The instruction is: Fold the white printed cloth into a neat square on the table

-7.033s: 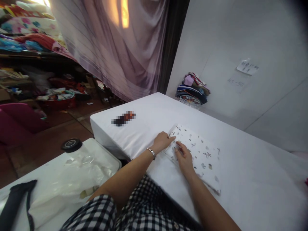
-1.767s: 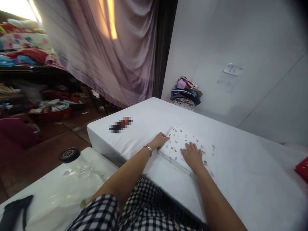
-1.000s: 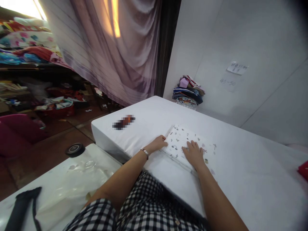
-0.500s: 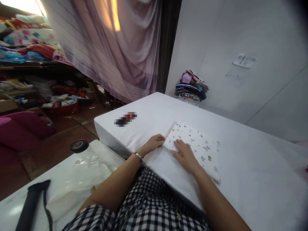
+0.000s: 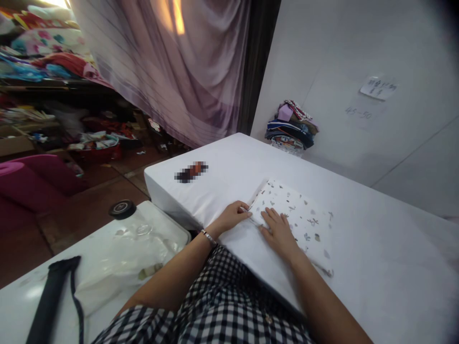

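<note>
A folded white cloth [image 5: 303, 210] printed with small grey and brown motifs lies flat on the white-covered table [image 5: 373, 267]. At its left corner my left hand [image 5: 233, 216], with a bracelet on the wrist, has its thumb and fingers closed on the cloth's edge. My right hand [image 5: 279, 234] rests palm down on top of the cloth near its front edge, fingers stretched out. Part of the near edge is hidden beneath that hand.
A pixelated dark and orange item [image 5: 191, 172] lies at the table's far left. On the lower white surface at left are clear plastic [image 5: 118, 267], a black round object [image 5: 122, 209] and a black strip [image 5: 50, 301]. Folded fabrics [image 5: 291, 128] are stacked by the wall.
The view has shifted slightly, moving the scene a little rightward. My left thumb now reaches further along the cloth's near edge. My right hand stays flat on the cloth.
</note>
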Action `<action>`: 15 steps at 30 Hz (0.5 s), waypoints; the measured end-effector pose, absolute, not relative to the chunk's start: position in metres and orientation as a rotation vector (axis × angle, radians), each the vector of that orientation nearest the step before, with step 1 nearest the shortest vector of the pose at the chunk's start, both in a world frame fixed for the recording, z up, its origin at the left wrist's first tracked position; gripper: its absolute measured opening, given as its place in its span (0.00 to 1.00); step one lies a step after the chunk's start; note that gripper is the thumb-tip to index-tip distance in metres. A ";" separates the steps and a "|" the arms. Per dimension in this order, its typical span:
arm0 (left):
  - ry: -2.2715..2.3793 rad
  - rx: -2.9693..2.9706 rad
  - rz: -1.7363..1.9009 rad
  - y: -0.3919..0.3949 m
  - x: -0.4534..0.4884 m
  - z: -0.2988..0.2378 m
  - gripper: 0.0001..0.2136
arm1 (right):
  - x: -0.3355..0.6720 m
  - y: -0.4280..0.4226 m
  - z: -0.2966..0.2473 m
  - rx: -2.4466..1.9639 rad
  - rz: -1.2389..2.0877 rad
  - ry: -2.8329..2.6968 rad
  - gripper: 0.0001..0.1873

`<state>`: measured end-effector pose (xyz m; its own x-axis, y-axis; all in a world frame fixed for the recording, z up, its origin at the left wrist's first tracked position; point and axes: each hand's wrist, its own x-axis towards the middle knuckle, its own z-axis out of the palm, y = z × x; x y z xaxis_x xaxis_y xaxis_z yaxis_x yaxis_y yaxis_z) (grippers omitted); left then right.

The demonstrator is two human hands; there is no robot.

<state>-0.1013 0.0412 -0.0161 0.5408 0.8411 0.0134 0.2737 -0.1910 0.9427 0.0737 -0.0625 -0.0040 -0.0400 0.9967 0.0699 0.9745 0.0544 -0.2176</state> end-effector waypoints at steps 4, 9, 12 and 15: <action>0.957 1.827 0.698 0.038 -0.100 -0.021 0.14 | 0.074 -0.062 -0.006 -2.026 0.148 -2.118 0.26; 0.906 1.949 0.750 0.041 -0.097 -0.020 0.08 | 0.075 -0.061 -0.006 -2.018 0.147 -2.125 0.26; 0.807 1.964 0.766 0.045 -0.098 -0.018 0.06 | 0.075 -0.061 -0.005 -2.014 0.151 -2.107 0.26; 0.772 1.964 0.755 0.048 -0.099 -0.016 0.06 | 0.075 -0.062 -0.004 -2.008 0.149 -2.083 0.25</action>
